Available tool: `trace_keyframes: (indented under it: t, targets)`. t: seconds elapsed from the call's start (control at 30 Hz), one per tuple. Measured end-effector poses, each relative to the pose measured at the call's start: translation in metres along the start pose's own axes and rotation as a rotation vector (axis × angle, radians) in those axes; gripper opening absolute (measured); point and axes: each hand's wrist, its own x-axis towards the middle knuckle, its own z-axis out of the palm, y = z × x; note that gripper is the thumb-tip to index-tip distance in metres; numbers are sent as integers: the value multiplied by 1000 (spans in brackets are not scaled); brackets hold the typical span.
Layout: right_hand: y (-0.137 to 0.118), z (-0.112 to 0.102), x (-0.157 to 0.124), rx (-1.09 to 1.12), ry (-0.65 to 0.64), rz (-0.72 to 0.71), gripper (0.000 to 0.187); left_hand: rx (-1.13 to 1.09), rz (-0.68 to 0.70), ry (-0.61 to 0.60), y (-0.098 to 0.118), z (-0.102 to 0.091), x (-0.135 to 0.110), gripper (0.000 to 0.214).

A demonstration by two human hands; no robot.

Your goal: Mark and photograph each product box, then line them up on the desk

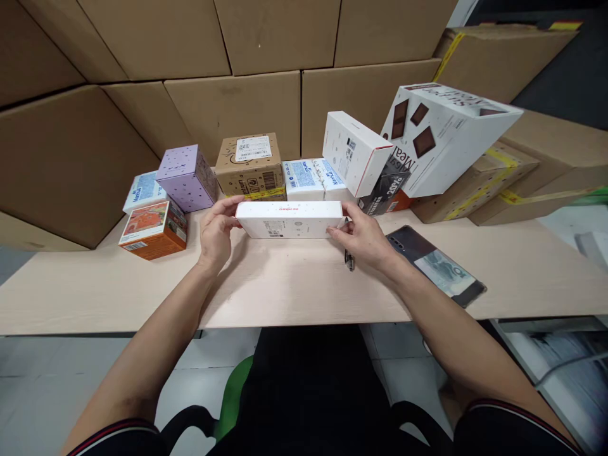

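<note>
Between my hands is a flat white box (289,220) with red lettering on its upper edge and small print on the side facing me. My left hand (217,231) grips its left end, fingertips at the upper corner. At the right end my right hand (361,233) holds it, thumb on the near side and fingers behind. Whether the box's lower edge touches the table is hard to tell. Just beneath my right hand lies a small dark object (349,258), partly hidden. A dark phone-like item (434,266) with a banknote-like print rests to the right, near my right wrist.
Behind stand a brown printed carton (249,168), a purple box (185,177), an orange box (154,231), a blue-and-white pack (313,177), another white box (356,152) and a large white meal box (441,136). Stacked cardboard cartons (232,114) wall off the back. The table edge (294,325) runs before me.
</note>
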Motion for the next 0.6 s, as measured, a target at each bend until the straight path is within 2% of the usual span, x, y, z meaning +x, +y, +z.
trace_keyframes:
  t: [0.13,0.23,0.4,0.6]
  targets:
    - [0,0,-1,-8,-17,-5,37,-13,-150,92,-3,1,5,26]
    - [-1,0,-1,-22,-23,-19,35,62,-299,127,-11,1,9,35]
    - [1,0,0,-39,-23,-31,36,187,-425,0,-18,-5,8,57]
    - [3,-1,1,-180,36,-100,33,253,-573,-151,-3,-6,4,68]
